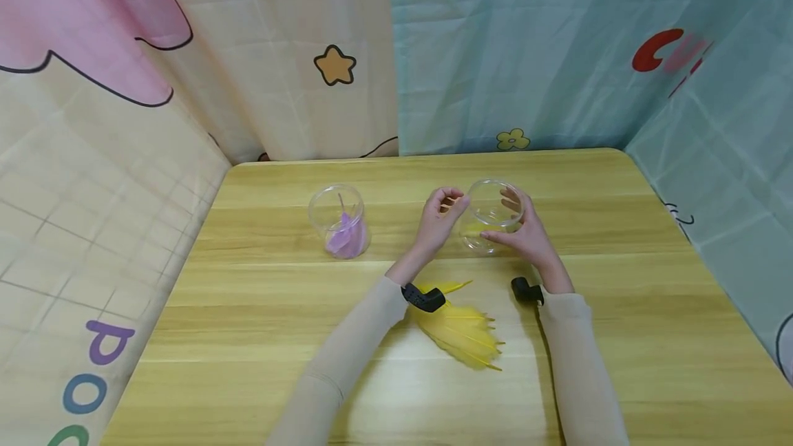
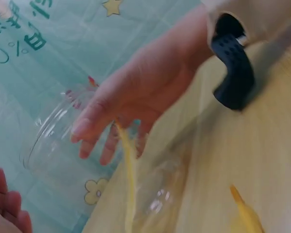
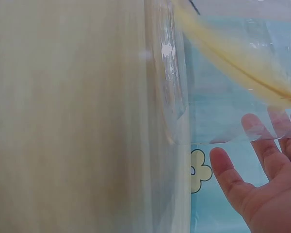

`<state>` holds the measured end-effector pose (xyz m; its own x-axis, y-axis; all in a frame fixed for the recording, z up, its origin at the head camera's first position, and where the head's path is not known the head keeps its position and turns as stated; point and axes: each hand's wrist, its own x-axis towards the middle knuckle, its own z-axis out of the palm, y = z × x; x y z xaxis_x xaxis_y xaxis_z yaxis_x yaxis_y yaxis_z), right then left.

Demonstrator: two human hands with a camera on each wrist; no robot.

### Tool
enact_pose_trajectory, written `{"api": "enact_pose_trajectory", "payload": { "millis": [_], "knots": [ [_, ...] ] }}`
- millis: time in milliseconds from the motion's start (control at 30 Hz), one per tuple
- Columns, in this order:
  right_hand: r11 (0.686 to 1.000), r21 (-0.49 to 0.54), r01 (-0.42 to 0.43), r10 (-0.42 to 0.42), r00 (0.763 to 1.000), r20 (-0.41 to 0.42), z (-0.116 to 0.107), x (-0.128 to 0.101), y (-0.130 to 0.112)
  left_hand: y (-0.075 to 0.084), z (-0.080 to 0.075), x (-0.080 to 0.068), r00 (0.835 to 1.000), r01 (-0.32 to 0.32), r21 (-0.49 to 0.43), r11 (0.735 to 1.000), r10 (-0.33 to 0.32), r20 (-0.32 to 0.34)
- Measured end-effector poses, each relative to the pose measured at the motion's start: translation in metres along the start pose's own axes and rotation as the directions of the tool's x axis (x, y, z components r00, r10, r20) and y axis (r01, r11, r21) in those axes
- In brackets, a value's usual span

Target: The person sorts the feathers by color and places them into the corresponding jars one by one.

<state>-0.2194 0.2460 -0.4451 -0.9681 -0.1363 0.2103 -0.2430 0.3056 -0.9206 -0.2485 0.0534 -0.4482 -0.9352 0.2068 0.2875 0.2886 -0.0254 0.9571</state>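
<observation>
My right hand [image 1: 531,231] grips a clear round jar [image 1: 476,244], its thumb in front and its fingers behind the wall. A yellow feather [image 3: 242,70] stands slanted inside this jar. My left hand [image 1: 436,224] hovers at the left of the jar's rim, thumb tip right at the edge, with loosely bent fingers and nothing seen between them. Only the fingers [image 2: 12,206] of that hand show in the left wrist view. On the table, close to my left wrist, several yellow feathers [image 1: 461,332] lie fanned out, partly covered by the forearm and wrist camera.
To the left stands a second clear jar [image 1: 317,215] with purple feathers [image 1: 348,238] in it. The wooden table [image 1: 272,294] meets printed curtains [image 1: 279,33] at its back and sides.
</observation>
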Motion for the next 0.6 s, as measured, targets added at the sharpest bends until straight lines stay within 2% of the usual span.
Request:
{"api": "enact_pose_trajectory", "payload": {
  "millis": [100, 167, 233, 300, 367, 433, 533, 600],
  "knots": [
    [1.000, 0.007, 0.009, -0.009, 1.000, 0.001, -0.001, 0.001, 0.005, -0.005, -0.008, -0.013, 0.999, 0.009, 0.192, 0.981, -0.015, 0.030],
    [1.000, 0.006, 0.008, -0.008, 1.000, -0.001, -0.001, 0.003, 0.012, -0.008, -0.013, -0.024, 0.994, 0.024, 0.351, 0.936, -0.060, 0.092],
    [1.000, -0.003, 0.012, -0.012, 1.000, -0.003, -0.002, 0.005, 0.021, -0.011, -0.016, -0.035, 0.979, -0.002, 0.511, 0.860, -0.101, 0.175],
    [1.000, -0.008, 0.011, -0.012, 1.000, -0.010, -0.002, 0.007, 0.030, -0.014, -0.017, -0.045, 0.959, -0.057, 0.644, 0.763, -0.138, 0.248],
    [1.000, -0.013, 0.017, -0.018, 1.000, -0.014, -0.002, 0.008, 0.033, -0.015, -0.017, -0.054, 0.939, -0.114, 0.736, 0.667, -0.170, 0.300],
    [1.000, -0.009, 0.022, -0.023, 1.000, -0.017, -0.002, 0.008, 0.035, -0.016, -0.016, -0.061, 0.924, -0.156, 0.794, 0.588, -0.196, 0.327],
    [1.000, -0.011, 0.020, -0.020, 1.000, -0.019, -0.001, 0.007, 0.034, -0.018, -0.013, -0.067, 0.912, -0.198, 0.839, 0.507, -0.219, 0.347],
    [1.000, -0.018, 0.009, -0.009, 1.000, -0.020, -0.001, 0.006, 0.033, -0.019, -0.011, -0.068, 0.907, -0.209, 0.853, 0.478, -0.232, 0.352]
  ]
}}
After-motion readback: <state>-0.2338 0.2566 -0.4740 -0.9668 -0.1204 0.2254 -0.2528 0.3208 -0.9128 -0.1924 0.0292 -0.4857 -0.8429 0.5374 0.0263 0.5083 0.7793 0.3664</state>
